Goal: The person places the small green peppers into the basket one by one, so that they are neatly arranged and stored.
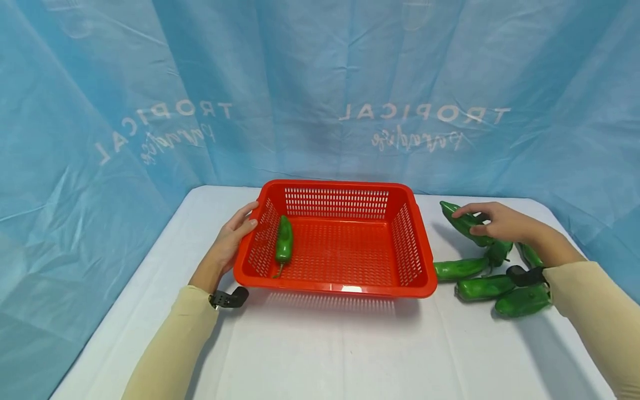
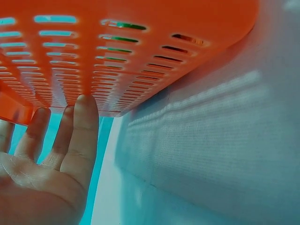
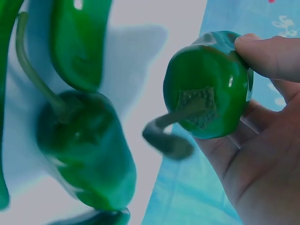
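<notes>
A red plastic basket (image 1: 340, 286) with slotted walls stands on the white table, and one green chili pepper (image 1: 284, 240) lies inside along its left side. My left hand (image 1: 231, 239) is at the basket's left end. In the left wrist view its fingers (image 2: 80, 136) look straight, their tips touching the outer slotted wall. My right hand (image 1: 505, 222) pinches another green pepper (image 1: 462, 225) between thumb and fingers, right of the basket. In the right wrist view that held pepper (image 3: 211, 70) shows its curved stem end toward the camera.
Several more green peppers lie loosely grouped under and around my right wrist, among them one pepper (image 1: 485, 287) near the front and another (image 1: 460, 269) beside the basket's right wall. A blue printed curtain (image 1: 310, 72) hangs behind the white table (image 1: 320, 350).
</notes>
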